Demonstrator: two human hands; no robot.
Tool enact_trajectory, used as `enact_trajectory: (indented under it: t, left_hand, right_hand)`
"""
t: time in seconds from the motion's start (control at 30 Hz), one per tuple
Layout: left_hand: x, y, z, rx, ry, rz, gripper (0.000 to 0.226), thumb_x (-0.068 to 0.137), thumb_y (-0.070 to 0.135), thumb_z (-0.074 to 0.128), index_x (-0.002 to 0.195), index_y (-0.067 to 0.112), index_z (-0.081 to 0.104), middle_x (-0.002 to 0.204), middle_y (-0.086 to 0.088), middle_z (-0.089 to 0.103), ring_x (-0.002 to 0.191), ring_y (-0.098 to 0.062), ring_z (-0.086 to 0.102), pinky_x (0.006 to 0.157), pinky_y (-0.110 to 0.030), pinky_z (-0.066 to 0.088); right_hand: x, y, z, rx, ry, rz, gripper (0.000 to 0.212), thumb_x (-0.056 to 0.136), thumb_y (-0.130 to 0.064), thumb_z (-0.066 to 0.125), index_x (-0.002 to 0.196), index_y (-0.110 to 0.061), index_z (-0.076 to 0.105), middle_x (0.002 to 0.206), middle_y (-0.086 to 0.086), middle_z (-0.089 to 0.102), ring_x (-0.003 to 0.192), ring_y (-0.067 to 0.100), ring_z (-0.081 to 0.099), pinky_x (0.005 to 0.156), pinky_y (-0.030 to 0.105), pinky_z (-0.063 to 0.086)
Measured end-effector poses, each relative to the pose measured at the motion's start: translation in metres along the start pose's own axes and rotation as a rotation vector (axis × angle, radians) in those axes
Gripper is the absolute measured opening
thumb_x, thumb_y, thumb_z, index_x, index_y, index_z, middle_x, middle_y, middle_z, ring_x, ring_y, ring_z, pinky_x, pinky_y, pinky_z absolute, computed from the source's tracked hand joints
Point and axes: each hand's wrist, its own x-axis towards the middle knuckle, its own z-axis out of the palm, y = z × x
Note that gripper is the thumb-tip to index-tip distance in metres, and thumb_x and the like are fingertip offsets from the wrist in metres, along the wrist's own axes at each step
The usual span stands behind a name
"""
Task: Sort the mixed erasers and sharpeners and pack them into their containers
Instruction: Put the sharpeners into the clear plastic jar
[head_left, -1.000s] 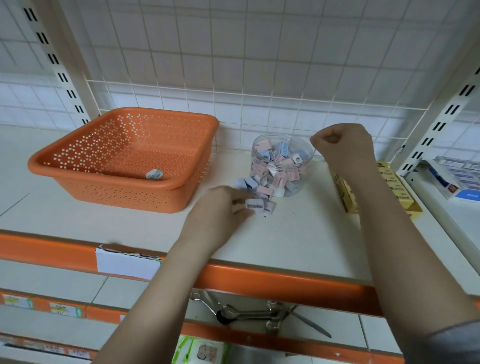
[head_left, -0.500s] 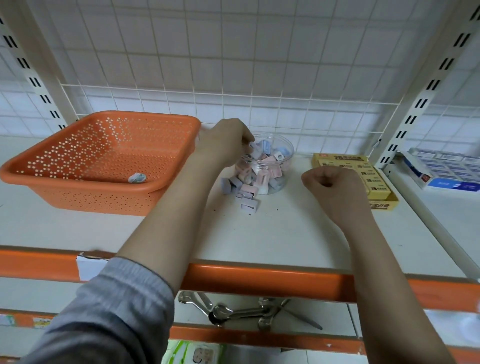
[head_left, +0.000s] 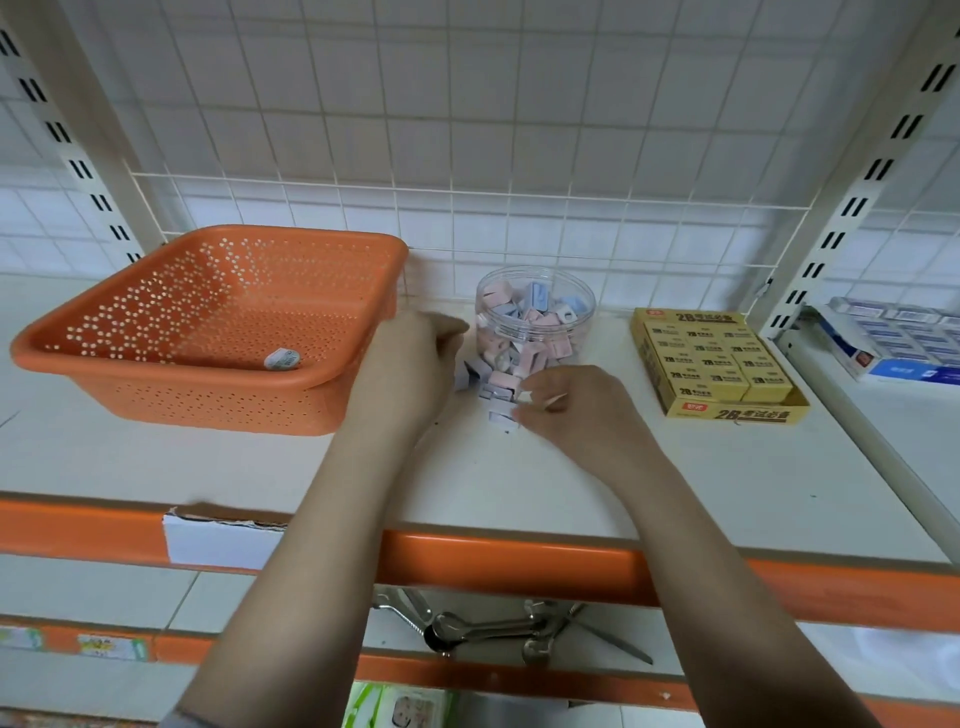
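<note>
My left hand (head_left: 410, 364) sits at centre frame, just left of the jar (head_left: 535, 322), its fingers curled; whether they hold anything I cannot tell, since the back of the hand hides them. My right hand (head_left: 576, 410) is just below the jar, fingers bent over the loose pile (head_left: 496, 395) of pink and blue sharpeners on the shelf (head_left: 675, 467), and I cannot tell if they pinch one. The clear jar stands open at centre, filled with more pink and blue pieces. The orange basket (head_left: 208, 332) takes the left of the frame with one small wrapped piece (head_left: 282, 359) lying in it. The yellow box (head_left: 717, 364) of erasers sits to the right.
</note>
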Motion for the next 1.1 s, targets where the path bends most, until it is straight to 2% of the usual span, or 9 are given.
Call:
enact_trajectory:
  t: [0.1, 0.27, 0.4, 0.5, 0.63, 0.77, 0.87, 0.97, 1.1]
  left_hand:
    - [-0.015, -0.006, 0.001, -0.001, -0.009, -0.038, 0.022, 0.087, 0.002, 0.052, 0.098, 0.001, 0.071, 0.101, -0.018, 0.069, 0.093, -0.030, 0.063, 0.081, -0.030, 0.040]
    - [-0.015, -0.018, 0.005, 0.035, -0.061, -0.080, 0.020, 0.085, -0.001, 0.050, 0.093, -0.004, 0.069, 0.096, -0.023, 0.068, 0.091, -0.034, 0.061, 0.079, -0.036, 0.039]
    - [-0.002, -0.022, 0.011, 0.088, -0.166, -0.110, 0.024, 0.089, 0.010, 0.050, 0.101, 0.004, 0.070, 0.101, -0.018, 0.068, 0.094, -0.029, 0.062, 0.079, -0.033, 0.044]
    - [0.013, -0.022, 0.017, 0.124, -0.256, -0.132, 0.034, 0.091, 0.025, 0.053, 0.119, 0.008, 0.063, 0.119, -0.013, 0.063, 0.107, -0.026, 0.058, 0.080, -0.028, 0.042]
    - [0.028, -0.024, 0.023, 0.182, -0.382, -0.152, 0.054, 0.088, 0.032, 0.060, 0.137, 0.014, 0.046, 0.137, -0.004, 0.049, 0.123, -0.021, 0.047, 0.096, -0.027, 0.038]
    - [0.030, -0.024, 0.028, 0.228, -0.361, -0.102, 0.029, 0.085, 0.025, 0.062, 0.107, 0.007, 0.067, 0.109, -0.011, 0.065, 0.099, -0.026, 0.060, 0.081, -0.030, 0.049]
    - [0.025, -0.021, 0.026, 0.201, -0.333, -0.093, 0.011, 0.082, 0.022, 0.061, 0.076, 0.012, 0.063, 0.082, -0.009, 0.064, 0.078, -0.027, 0.058, 0.059, -0.025, 0.038]
    - [0.017, -0.024, 0.022, 0.134, -0.286, -0.144, 0.013, 0.081, 0.018, 0.059, 0.088, 0.011, 0.068, 0.088, -0.007, 0.061, 0.084, -0.027, 0.059, 0.064, -0.025, 0.039]
    - [0.004, -0.026, 0.011, 0.092, -0.196, -0.143, 0.010, 0.081, 0.019, 0.058, 0.071, 0.016, 0.060, 0.082, -0.004, 0.064, 0.081, -0.023, 0.059, 0.063, -0.025, 0.038]
  right_hand:
    - [-0.001, -0.005, 0.009, -0.023, -0.010, 0.007, 0.026, 0.078, -0.024, 0.074, 0.103, -0.015, 0.069, 0.086, -0.008, 0.063, 0.081, 0.009, 0.062, 0.072, 0.018, 0.044]
    - [-0.006, -0.006, 0.014, -0.092, 0.021, -0.025, 0.013, 0.082, -0.017, 0.069, 0.093, -0.012, 0.070, 0.082, -0.001, 0.068, 0.085, 0.016, 0.065, 0.077, 0.030, 0.051]
    - [-0.012, -0.006, 0.001, -0.024, 0.038, 0.001, 0.015, 0.081, -0.024, 0.071, 0.092, -0.015, 0.071, 0.078, -0.005, 0.063, 0.081, 0.011, 0.063, 0.073, 0.025, 0.048]
    - [-0.011, -0.008, -0.020, 0.082, 0.115, 0.017, 0.008, 0.078, -0.023, 0.074, 0.074, -0.022, 0.067, 0.070, -0.008, 0.065, 0.066, 0.004, 0.058, 0.066, 0.015, 0.046]
    - [0.011, -0.015, -0.047, 0.116, 0.242, -0.001, 0.006, 0.079, -0.024, 0.074, 0.076, -0.020, 0.070, 0.069, -0.006, 0.066, 0.054, -0.003, 0.051, 0.049, 0.005, 0.035]
    - [0.053, -0.023, -0.060, 0.067, 0.294, 0.017, 0.017, 0.079, -0.027, 0.073, 0.084, -0.010, 0.071, 0.080, 0.002, 0.068, 0.067, 0.007, 0.059, 0.054, 0.006, 0.037]
    - [0.086, -0.027, -0.057, -0.027, 0.235, 0.016, 0.023, 0.080, -0.023, 0.072, 0.083, 0.000, 0.073, 0.085, 0.016, 0.071, 0.074, 0.021, 0.063, 0.058, 0.020, 0.044]
    - [0.112, -0.029, -0.048, -0.096, 0.140, 0.038, 0.024, 0.080, -0.025, 0.072, 0.084, -0.001, 0.074, 0.069, 0.010, 0.066, 0.070, 0.018, 0.060, 0.064, 0.025, 0.046]
    - [0.131, -0.033, -0.038, -0.165, 0.099, 0.019, 0.028, 0.077, -0.021, 0.070, 0.090, 0.004, 0.072, 0.060, 0.014, 0.058, 0.067, 0.018, 0.058, 0.059, 0.026, 0.044]
